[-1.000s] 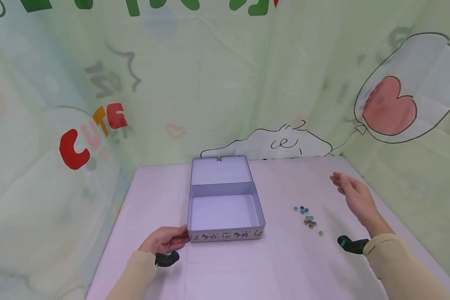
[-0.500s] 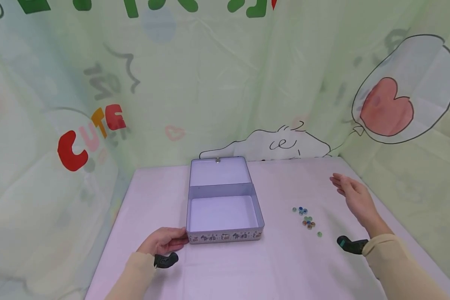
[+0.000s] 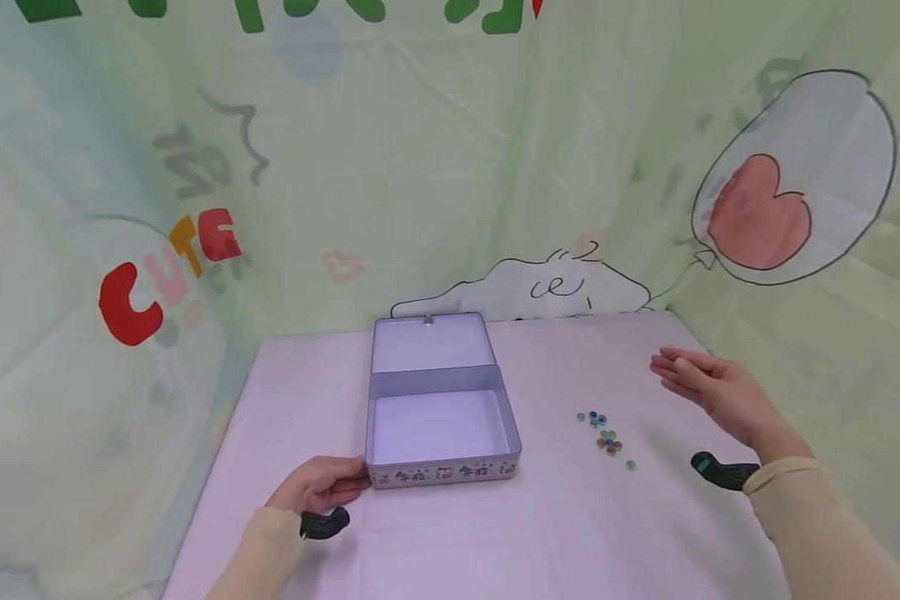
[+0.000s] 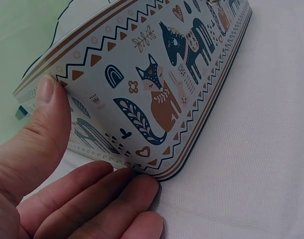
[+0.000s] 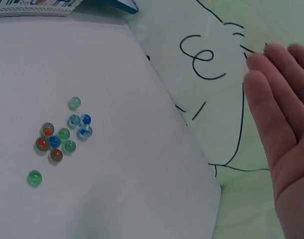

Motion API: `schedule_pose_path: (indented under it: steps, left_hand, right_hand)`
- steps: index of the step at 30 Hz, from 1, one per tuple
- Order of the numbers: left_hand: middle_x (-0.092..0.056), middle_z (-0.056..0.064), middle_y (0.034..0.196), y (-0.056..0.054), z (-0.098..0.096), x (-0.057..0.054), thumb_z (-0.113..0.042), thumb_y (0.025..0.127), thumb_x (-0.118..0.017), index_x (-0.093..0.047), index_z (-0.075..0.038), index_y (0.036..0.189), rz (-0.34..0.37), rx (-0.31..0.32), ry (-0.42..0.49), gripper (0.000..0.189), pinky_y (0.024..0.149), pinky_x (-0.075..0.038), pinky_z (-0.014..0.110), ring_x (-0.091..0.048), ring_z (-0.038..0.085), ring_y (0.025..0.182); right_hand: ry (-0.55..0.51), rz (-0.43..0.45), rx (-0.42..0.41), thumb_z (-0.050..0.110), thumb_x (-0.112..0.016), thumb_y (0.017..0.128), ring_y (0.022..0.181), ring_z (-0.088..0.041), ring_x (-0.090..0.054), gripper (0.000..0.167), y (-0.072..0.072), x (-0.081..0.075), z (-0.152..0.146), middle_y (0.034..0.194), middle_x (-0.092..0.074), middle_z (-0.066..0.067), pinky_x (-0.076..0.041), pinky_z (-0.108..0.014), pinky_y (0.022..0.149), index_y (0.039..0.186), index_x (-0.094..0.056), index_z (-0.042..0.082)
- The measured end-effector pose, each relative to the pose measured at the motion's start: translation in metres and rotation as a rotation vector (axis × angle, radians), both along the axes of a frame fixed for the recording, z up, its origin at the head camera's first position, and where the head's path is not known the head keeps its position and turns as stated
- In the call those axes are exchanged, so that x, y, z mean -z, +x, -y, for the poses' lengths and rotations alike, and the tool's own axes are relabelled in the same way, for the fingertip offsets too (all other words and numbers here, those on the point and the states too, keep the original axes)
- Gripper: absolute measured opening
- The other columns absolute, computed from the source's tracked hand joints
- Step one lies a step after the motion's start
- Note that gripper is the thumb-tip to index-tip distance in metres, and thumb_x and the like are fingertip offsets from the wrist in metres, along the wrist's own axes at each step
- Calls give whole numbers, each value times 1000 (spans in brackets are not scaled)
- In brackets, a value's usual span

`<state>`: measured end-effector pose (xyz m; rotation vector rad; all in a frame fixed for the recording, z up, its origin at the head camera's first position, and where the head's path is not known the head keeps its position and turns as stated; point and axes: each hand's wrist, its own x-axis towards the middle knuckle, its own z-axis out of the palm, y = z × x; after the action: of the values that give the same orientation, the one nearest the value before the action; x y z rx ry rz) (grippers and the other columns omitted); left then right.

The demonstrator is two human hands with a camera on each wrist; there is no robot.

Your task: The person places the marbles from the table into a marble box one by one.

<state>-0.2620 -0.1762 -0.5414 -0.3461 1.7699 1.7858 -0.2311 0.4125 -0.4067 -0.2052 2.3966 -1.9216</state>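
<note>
An open tin box with animal patterns stands on the table, its lid folded back and nothing seen inside. At its front left corner is my left hand. In the left wrist view, the thumb lies against the side near the rim, while fingertips touch the lower corner. Several glass marbles, green, blue and amber, lie loose to the right of the box. My right hand hovers beyond them to the right, fingers extended and holding nothing. The right wrist view shows its straight fingers apart from the marbles.
A pale cloth covers the table. Behind it and along both sides hangs a light green printed curtain. One green marble lies nearer the front, apart from the cluster.
The head view has turned slightly right. My right hand has shifted a little to the right, its fingers turned more to the left. The left hand, box and marbles stay in place.
</note>
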Motion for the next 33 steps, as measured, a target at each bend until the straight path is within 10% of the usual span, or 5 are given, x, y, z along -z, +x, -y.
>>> schedule_pose_path:
  steps: [11, 18, 25, 33]
  left_hand:
    - [-74, 22, 117, 1, 5, 2, -15, 101, -66, -58, 14, 132, -1, 18, 8, 44, 100, -59, 46, -75, 22, 100]
    - [-77, 19, 112, 0, 3, 2, -14, 100, -66, -59, 14, 131, -2, 22, 23, 43, 97, -60, 44, -75, 21, 98]
    - [-78, 15, 108, 1, 3, 0, -15, 101, -67, -61, 12, 129, 9, 35, 40, 40, 96, -61, 41, -76, 19, 97]
    - [-77, 17, 111, 1, 3, 0, -15, 100, -67, -59, 14, 131, 13, 21, 25, 43, 96, -61, 42, -76, 20, 96]
  right_hand:
    - [501, 70, 42, 31, -67, 100, 100, 10, -66, 47, 14, 23, -34, 118, -76, 5, -53, -9, 83, 134, -64, -2]
    - [470, 213, -207, 13, -72, 96, 94, -4, -73, 38, 14, 60, -41, 117, -72, -29, -63, -25, 83, 121, -66, -14]
    - [504, 274, -265, 12, -75, 93, 93, -17, -72, 33, 7, 78, -42, 113, -74, -26, -65, -38, 83, 115, -70, -12]
    - [731, 222, -124, 12, -81, 87, 92, -20, -67, 19, -5, 99, -11, 103, -76, -8, -63, -42, 85, 104, -78, 4]
